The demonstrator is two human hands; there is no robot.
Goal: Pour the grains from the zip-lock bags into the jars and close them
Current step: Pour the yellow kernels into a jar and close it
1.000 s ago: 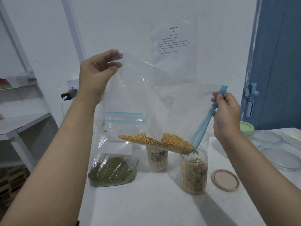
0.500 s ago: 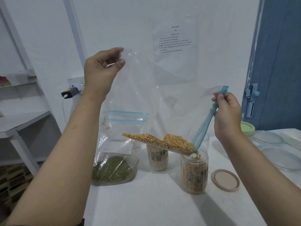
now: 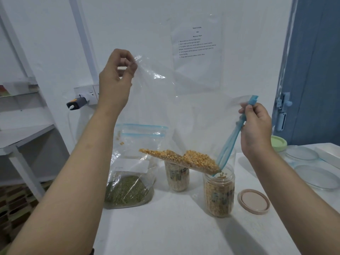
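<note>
Arms reach forward over the white table, holding a clear bag slung between them. Nearest, the open jar stands beside its loose lid, so the yellow grains can slide in from the bag's low corner at its mouth. The right hand curls round the blue zip edge, steering that spout. Higher, the left hand pinches the bag's far corner, tilting it downhill. Behind stand a second jar and a bag of green grains, probably waiting their turn.
</note>
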